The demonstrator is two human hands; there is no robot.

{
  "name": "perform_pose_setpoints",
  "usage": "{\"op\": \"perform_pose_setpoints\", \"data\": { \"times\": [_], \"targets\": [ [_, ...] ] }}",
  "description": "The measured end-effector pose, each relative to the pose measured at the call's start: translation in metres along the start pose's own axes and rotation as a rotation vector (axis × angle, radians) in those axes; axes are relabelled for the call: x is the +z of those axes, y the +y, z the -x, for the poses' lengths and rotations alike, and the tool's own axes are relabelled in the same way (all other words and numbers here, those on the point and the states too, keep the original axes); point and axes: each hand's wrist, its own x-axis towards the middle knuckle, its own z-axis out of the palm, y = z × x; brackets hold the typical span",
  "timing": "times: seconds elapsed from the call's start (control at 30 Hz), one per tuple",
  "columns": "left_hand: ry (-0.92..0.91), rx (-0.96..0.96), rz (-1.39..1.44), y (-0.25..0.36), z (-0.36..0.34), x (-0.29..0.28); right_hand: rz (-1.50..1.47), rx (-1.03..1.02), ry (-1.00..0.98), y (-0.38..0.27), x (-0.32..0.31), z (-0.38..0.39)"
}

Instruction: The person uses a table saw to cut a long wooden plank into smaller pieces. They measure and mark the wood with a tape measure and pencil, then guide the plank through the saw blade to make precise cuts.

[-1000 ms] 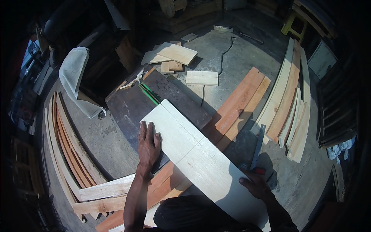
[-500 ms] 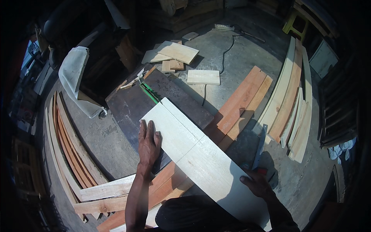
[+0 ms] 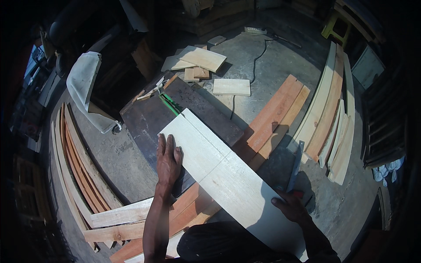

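A long pale board [image 3: 223, 175] with pencil lines lies diagonally across a dark metal table top [image 3: 201, 105], its far end by a green slotted strip [image 3: 170, 105]. My left hand [image 3: 167, 161] rests along the board's left edge, fingers stretched out. My right hand [image 3: 290, 207] grips the near right edge, thumb on top, fingers hidden underneath. A steel straight rule or square [image 3: 294, 166] stands beside that hand. Reddish planks [image 3: 267, 125] lie under and beside the board.
Curved-looking stacks of long planks lie left [image 3: 79, 166] and right [image 3: 324, 114]. Offcuts [image 3: 201, 57] and a black cable [image 3: 258, 59] lie on the concrete floor [image 3: 280, 61] ahead. A white covered panel [image 3: 83, 83] stands left; a yellow crate [image 3: 333, 33] sits at back right.
The board and both hands have shifted slightly forward, up in the picture toward the green strip. The hands keep the same hold on it.
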Motion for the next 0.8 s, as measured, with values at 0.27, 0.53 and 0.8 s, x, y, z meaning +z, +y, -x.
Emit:
{"op": "perform_pose_setpoints", "data": {
  "times": [0.27,0.53,0.8],
  "targets": [
    [0.033,-0.005,0.031,0.000,-0.002,0.001,0.009,-0.032,0.038,0.001,0.002,-0.004],
    [0.038,-0.039,0.049,-0.003,-0.003,0.003,0.058,-0.070,0.095,0.003,0.006,-0.008],
    [0.030,-0.050,0.061,-0.001,-0.001,0.002,0.057,-0.086,0.093,0.005,0.009,-0.014]
  ]
}}
